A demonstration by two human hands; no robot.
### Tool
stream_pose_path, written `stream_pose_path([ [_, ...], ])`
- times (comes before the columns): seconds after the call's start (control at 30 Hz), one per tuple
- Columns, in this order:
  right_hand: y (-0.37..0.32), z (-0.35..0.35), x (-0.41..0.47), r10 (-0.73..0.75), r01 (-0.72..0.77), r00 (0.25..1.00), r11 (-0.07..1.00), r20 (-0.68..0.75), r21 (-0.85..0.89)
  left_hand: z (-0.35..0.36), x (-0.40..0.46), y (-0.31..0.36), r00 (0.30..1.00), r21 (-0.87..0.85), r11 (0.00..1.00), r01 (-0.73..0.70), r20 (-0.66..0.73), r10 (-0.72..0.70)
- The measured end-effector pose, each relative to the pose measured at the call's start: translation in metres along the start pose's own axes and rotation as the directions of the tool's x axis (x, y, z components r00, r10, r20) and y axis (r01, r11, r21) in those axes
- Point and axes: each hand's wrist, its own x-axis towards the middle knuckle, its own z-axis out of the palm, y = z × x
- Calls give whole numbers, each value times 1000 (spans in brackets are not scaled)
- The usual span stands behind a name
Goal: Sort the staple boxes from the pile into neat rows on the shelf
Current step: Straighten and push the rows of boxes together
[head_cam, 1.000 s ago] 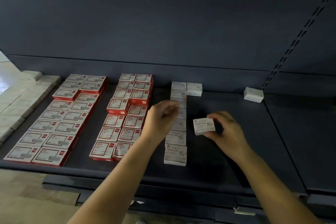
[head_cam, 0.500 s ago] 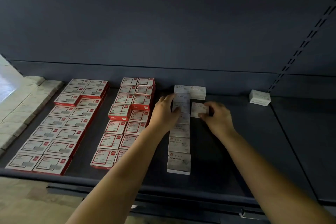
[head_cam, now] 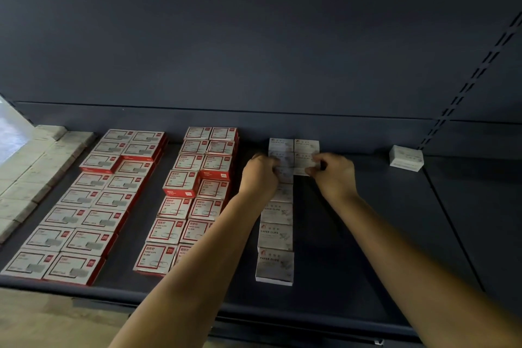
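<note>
Pinching a white box [head_cam: 304,162] in curled fingertips, the right hand [head_cam: 333,175] should slide it flush behind its fingers; the left hand [head_cam: 261,174], seemingly curled, steadies the neighbouring row [head_cam: 278,223].

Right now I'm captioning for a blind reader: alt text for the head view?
Two hands, left hand and right hand, set a white box into a second row beside a long row of white boxes on a dark shelf. Red-edged boxes fill rows to the left; one lone box sits far right.
</note>
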Motion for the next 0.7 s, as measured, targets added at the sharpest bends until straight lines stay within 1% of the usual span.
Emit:
stream_pose_path([
  [0.1, -1, 0, -4, -25, 25, 999, 1000, 27, -12, 4, -1, 1, 1000, 23, 1000, 8, -15, -7],
  [0.23, 0, -5, -7, -29, 29, 995, 1000, 99, 6, 4, -3, 1, 1000, 14, 1000, 6, 29, -6],
  [0.37, 2, -4, -7, -74, 78, 994, 996, 80, -50, 7, -8, 5, 999, -37, 999, -5, 41, 6],
  [0.47, 5, -3, -8, -110, 117, 990, 990, 93, -81, 9, -7, 7, 999, -13, 1000, -9, 45, 10],
  [0.53, 6, -6, -5, -127, 142, 982, 985, 138, -102, 10, -5, 8, 999, -10, 1000, -9, 32, 9],
  [0.63, 4, -14, -2, -109, 148, 960, 979, 258, -138, 11, -5, 9, 999, -1, 1000, -10, 36, 10],
  [0.67, 3, -16, -3, -105, 151, 951, 979, 291, -139, 11, -5, 9, 999, 27, 999, -21, 46, 20],
  [0.7, 4, -18, -5, -105, 152, 944, 980, 312, -131, 11, -4, 11, 998, 102, 994, -34, 54, 29],
])
